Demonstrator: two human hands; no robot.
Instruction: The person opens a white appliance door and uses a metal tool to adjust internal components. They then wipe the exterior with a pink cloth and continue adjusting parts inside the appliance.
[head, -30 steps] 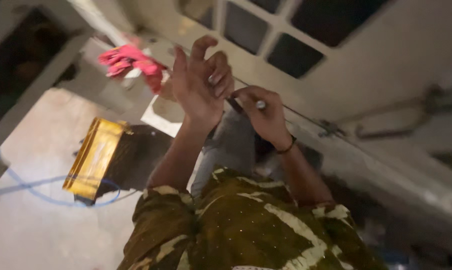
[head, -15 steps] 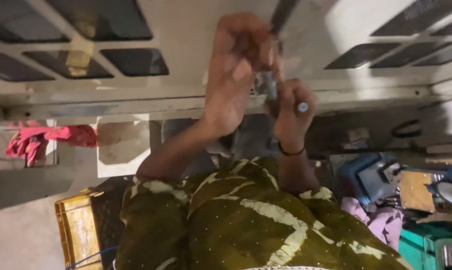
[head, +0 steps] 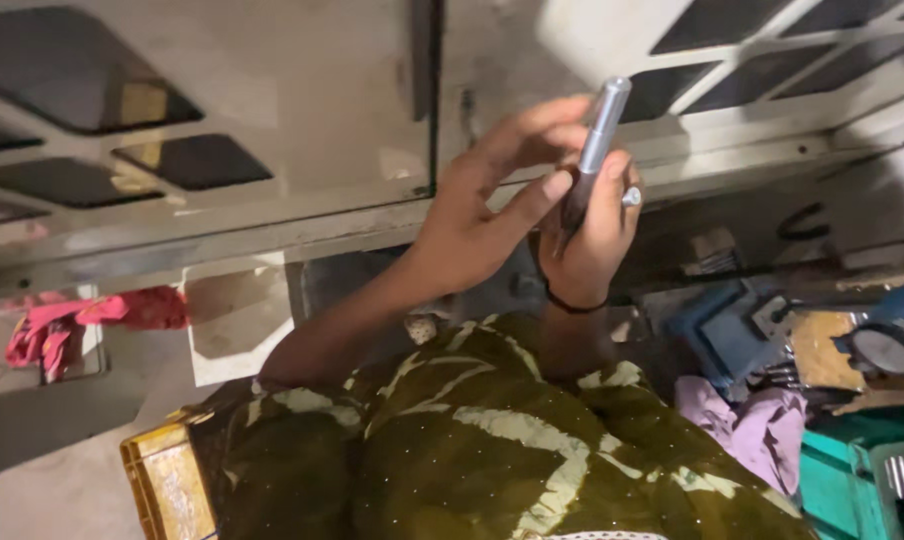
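My right hand (head: 590,240), with a dark wristband and a ring, is closed around a slim tool (head: 600,130) that has a silver cylindrical top and a dark lower shaft. The tool stands nearly upright in front of a white frame. Just left of it is my left hand (head: 487,205), fingers spread, the thumb resting against the tool's dark shaft. Both arms rise from my olive-green patterned sleeves (head: 472,440).
Behind the hands is a white frame (head: 302,225) with dark glass panes. At the left a red cloth (head: 62,325) hangs, with a yellow crate (head: 162,480) below it. At the right are a blue metal part (head: 722,335), a pink cloth (head: 762,425) and a teal crate (head: 842,470).
The view has swung and closed in on the hands. The tool now stands upright in my right hand, and my left hand has come down beside it with its thumb on the shaft.
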